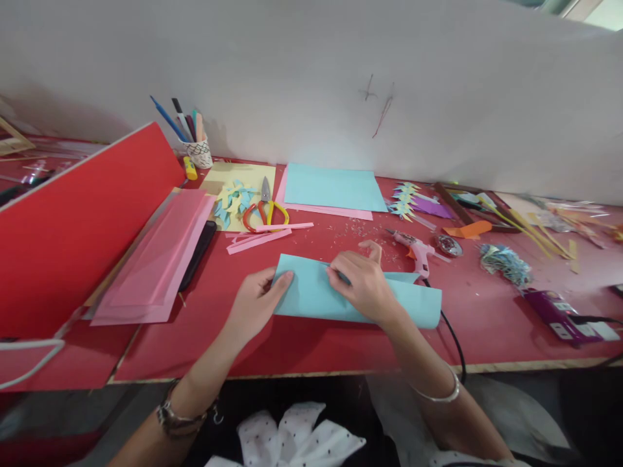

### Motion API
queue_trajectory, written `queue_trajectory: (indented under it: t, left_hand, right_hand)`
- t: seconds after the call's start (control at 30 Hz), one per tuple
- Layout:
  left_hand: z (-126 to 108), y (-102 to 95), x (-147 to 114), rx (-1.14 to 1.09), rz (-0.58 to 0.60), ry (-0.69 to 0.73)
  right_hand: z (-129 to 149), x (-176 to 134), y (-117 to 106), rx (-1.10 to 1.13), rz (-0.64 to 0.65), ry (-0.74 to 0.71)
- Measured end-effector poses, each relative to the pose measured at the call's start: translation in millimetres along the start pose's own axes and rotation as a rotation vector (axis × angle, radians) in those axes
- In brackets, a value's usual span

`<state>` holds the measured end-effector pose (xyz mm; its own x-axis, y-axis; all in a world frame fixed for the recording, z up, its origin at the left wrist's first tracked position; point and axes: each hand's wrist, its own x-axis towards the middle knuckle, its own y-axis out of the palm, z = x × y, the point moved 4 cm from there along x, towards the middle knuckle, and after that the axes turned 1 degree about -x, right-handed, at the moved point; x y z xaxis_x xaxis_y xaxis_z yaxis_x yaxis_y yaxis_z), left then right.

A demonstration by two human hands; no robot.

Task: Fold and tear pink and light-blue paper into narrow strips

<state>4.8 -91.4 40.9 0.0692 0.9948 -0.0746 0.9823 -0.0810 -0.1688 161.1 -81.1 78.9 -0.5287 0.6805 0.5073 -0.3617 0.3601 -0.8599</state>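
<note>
A light blue sheet of paper [311,292], folded over lengthwise, lies in front of me on the red table. My left hand [260,295] grips its left end, thumb on top and fingers around the edge. Over the middle of the paper, my right hand [363,279] is closed, its fingers curled down against the sheet near the fold. A dark patch shows under those fingers; whether it is shadow or an object I cannot tell. The paper's right end curves up slightly from the table. Just beyond it lies a pink glue gun [416,251].
Scissors [265,207] lie on yellow paper with cut scraps, near pink strips [260,240]. Behind are flat blue sheets [335,187]. Pink sheets [160,259] and a red board [92,227] stand left. A pen cup [198,152] is by the wall; a purple power strip [559,316] lies right.
</note>
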Motion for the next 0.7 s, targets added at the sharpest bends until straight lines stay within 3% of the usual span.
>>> queue_trajectory:
  t: [0.23,0.7]
  left_hand:
    - [-0.5,0.4,-4.1,0.087,-0.122,-0.008]
    - [-7.1,5.6,-6.2,0.102,-0.139,0.055]
  right_hand:
    - [0.0,-0.8,0.4,0.072,-0.007,0.055]
    - [8.3,4.7,1.4,0.180,-0.019,0.192]
